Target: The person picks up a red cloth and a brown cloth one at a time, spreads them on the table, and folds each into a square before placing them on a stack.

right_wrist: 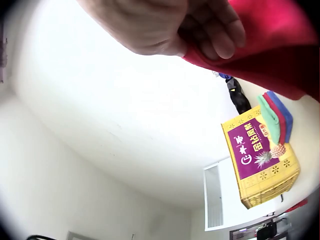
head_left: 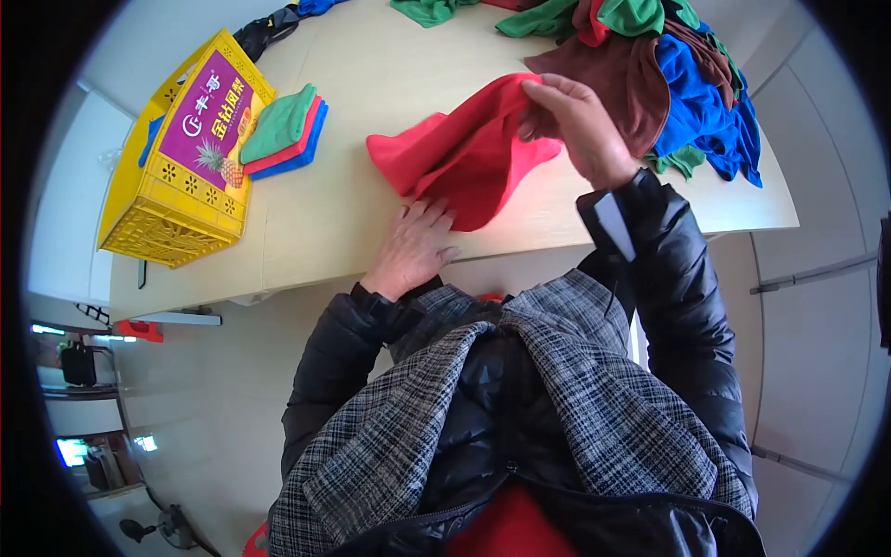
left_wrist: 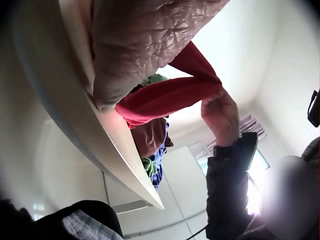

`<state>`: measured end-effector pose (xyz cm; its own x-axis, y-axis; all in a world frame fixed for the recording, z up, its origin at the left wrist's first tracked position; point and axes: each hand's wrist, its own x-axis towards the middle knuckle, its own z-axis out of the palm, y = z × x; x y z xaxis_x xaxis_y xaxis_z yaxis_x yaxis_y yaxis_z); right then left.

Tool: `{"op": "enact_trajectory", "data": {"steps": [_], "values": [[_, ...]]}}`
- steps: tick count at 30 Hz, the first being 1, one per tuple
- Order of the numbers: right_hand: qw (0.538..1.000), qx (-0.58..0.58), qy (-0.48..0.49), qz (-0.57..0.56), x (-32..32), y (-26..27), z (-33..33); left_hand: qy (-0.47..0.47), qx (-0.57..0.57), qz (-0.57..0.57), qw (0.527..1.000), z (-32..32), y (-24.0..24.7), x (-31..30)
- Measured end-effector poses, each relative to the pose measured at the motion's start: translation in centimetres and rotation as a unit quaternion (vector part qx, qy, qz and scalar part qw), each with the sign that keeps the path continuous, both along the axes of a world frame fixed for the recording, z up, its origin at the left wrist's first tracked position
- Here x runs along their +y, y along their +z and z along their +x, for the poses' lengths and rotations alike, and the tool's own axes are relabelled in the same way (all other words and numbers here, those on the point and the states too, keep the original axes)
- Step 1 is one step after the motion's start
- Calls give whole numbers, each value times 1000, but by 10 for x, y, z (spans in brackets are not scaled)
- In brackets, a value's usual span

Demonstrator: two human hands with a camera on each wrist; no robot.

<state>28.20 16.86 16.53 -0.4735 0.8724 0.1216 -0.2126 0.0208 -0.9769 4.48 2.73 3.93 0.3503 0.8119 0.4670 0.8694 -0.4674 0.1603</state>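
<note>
A red cloth (head_left: 464, 153) is lifted off the pale table in loose folds, its near edge hanging by my left hand. My right hand (head_left: 577, 125) pinches its far right edge between thumb and fingers, raised above the tabletop. In the right wrist view the fingers (right_wrist: 220, 42) curl at the cloth's border. My left hand (head_left: 413, 243) lies low at the table's front edge, its fingertips touching the near left part of the red cloth. The left wrist view shows the cloth (left_wrist: 165, 97) stretching up from beside the left hand to the right hand (left_wrist: 222, 117).
To the left, a yellow crate (head_left: 176, 213) with a purple pineapple label stands on the table (head_left: 316, 241). Folded green, red and blue cloths (head_left: 283, 130) are stacked against it. A heap of brown, blue, green and red cloths (head_left: 687, 84) fills the back right.
</note>
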Motion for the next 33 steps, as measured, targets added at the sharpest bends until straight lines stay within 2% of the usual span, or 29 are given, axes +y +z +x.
{"op": "enact_trajectory", "data": {"steps": [2, 5, 6, 10, 14, 17, 20, 22, 25, 28, 33], "values": [[1000, 15, -14, 6, 6, 16, 5, 9, 26, 12, 1000, -11, 4, 7], [999, 27, -34, 18, 18, 36, 22, 15, 148, 6, 989, -40, 15, 20], [999, 27, -35, 23, 24, 41, 29, 14, 148, 11, 989, -45, 26, 20], [992, 1, -93, 82, 48, 59, 63, -17, 100, 137, 985, -52, 123, 13], [987, 8, -134, 90, 60, 87, 91, -31, 128, 211, 969, -48, 215, 6], [988, 131, -69, 42, 74, 105, 111, -29, 165, 234, 958, -44, 248, 4], [990, 100, -102, -5, 78, 96, 108, -19, 200, 234, 951, -43, 259, 5], [988, 88, -123, -24, 70, 102, 105, -14, 197, 272, 942, -49, 264, 10], [993, 78, -85, -11, 51, 107, 100, -1, 179, 275, 945, -54, 260, 15], [994, 60, -85, -27, 73, 98, 91, 4, 153, 249, 956, -61, 258, 33], [993, -2, -109, -37, 110, 108, 70, 53, 231, 309, 921, -78, 268, 86]]}}
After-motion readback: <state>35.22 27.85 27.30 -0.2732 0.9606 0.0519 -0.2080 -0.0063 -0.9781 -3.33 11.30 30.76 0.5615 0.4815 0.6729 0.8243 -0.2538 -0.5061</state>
